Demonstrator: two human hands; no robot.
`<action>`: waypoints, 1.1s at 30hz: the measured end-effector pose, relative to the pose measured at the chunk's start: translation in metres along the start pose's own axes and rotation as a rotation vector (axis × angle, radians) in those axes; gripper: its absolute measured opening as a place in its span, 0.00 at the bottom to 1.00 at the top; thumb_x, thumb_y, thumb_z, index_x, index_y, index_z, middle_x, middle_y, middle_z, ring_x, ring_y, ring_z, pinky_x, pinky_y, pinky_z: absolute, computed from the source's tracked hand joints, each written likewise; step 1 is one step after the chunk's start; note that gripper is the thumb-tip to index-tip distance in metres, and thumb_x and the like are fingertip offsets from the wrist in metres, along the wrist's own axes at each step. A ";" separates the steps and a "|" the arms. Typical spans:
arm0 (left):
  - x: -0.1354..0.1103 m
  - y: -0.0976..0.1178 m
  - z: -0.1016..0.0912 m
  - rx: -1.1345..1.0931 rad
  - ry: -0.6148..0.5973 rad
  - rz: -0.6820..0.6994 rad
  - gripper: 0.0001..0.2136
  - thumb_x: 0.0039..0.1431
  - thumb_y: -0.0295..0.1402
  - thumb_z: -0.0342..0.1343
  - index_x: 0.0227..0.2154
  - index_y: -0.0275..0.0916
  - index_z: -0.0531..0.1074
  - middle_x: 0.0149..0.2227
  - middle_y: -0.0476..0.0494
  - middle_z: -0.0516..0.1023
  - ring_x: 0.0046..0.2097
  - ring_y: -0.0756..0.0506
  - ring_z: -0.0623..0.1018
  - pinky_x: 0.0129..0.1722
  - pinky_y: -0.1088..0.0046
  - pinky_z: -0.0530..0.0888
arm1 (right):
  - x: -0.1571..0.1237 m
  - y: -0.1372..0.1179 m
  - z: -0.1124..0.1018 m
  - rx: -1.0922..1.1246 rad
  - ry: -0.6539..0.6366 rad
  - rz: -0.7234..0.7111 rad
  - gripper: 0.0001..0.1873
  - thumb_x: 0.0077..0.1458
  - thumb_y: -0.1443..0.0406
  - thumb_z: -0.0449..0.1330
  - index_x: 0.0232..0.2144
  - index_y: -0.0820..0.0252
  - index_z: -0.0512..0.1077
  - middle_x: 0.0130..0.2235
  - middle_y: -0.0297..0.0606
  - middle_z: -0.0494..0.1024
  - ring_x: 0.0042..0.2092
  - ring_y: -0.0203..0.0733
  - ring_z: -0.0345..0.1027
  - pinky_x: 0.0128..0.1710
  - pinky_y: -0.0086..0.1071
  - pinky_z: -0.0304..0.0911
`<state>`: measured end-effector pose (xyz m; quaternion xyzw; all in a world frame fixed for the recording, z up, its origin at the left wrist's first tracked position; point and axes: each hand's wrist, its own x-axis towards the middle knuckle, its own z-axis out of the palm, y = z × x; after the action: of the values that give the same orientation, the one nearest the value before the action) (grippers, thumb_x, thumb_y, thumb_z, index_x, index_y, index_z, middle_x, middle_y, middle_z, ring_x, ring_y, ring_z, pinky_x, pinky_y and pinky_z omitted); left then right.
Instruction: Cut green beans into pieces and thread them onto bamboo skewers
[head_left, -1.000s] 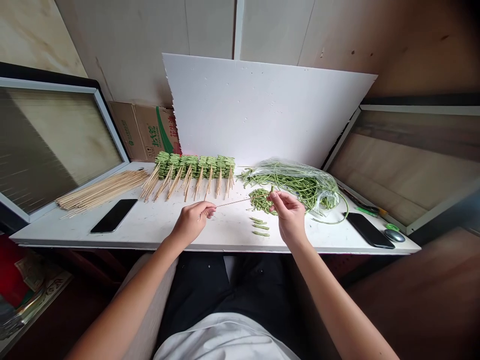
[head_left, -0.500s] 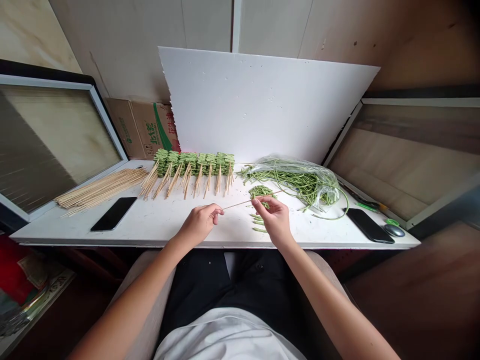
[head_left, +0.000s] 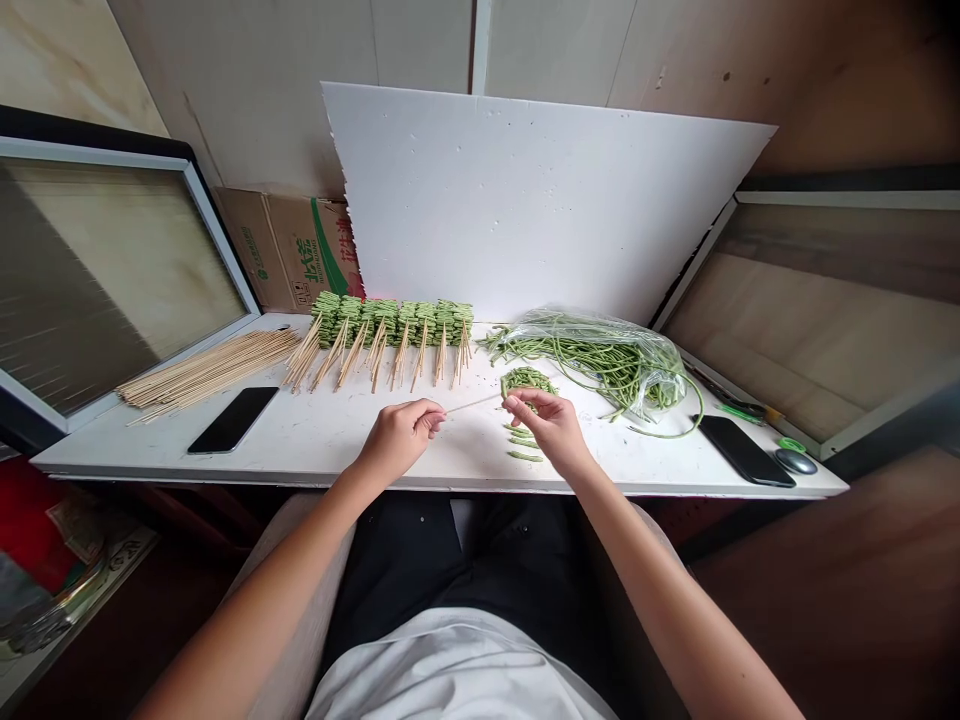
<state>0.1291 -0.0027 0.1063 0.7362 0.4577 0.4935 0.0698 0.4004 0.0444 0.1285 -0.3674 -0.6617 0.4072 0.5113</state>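
The fingers of the left hand (head_left: 399, 440) were clasped on a thin skewer (head_left: 474, 404); those of the right hand (head_left: 551, 428) pinched it farther along, at the near side of the heap of cut beans (head_left: 529, 379). The exposed skewer spanned both grips, left of the heap. Loose bean pieces (head_left: 523, 455) lay on the counter (head_left: 457, 468), nearer than the heap.

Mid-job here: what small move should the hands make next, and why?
Probably slide the right hand a little along the skewer toward the left hand: both hands appear to hold it, and the stretch between them looks bare.
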 end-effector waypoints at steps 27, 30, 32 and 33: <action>0.001 -0.007 -0.008 0.118 0.029 0.006 0.07 0.70 0.31 0.56 0.38 0.41 0.79 0.30 0.48 0.83 0.30 0.48 0.82 0.32 0.74 0.77 | 0.024 0.022 -0.058 -0.027 0.169 0.066 0.25 0.50 0.44 0.73 0.39 0.57 0.84 0.41 0.44 0.86 0.42 0.48 0.78 0.37 0.37 0.71; 0.002 -0.004 -0.009 0.161 0.049 0.067 0.08 0.70 0.29 0.54 0.38 0.41 0.79 0.31 0.48 0.84 0.32 0.47 0.83 0.35 0.74 0.76 | 0.023 0.010 -0.056 0.190 0.183 0.098 0.24 0.49 0.45 0.74 0.39 0.55 0.84 0.40 0.40 0.85 0.42 0.44 0.77 0.38 0.35 0.71; 0.002 -0.002 -0.010 0.179 0.058 0.092 0.09 0.70 0.29 0.54 0.38 0.41 0.79 0.32 0.47 0.84 0.34 0.47 0.83 0.36 0.73 0.76 | 0.022 0.004 -0.053 0.234 0.173 0.102 0.23 0.50 0.44 0.74 0.38 0.54 0.84 0.40 0.40 0.84 0.42 0.44 0.76 0.37 0.35 0.70; 0.002 -0.002 -0.010 0.183 0.060 0.098 0.09 0.70 0.29 0.53 0.38 0.41 0.79 0.32 0.47 0.84 0.34 0.47 0.83 0.36 0.73 0.76 | 0.021 0.001 -0.052 0.235 0.169 0.102 0.23 0.50 0.44 0.73 0.37 0.54 0.84 0.40 0.40 0.84 0.41 0.44 0.76 0.36 0.35 0.70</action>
<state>0.1207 -0.0039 0.1113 0.7459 0.4664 0.4742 -0.0357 0.4464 0.0722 0.1430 -0.3713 -0.5444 0.4750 0.5832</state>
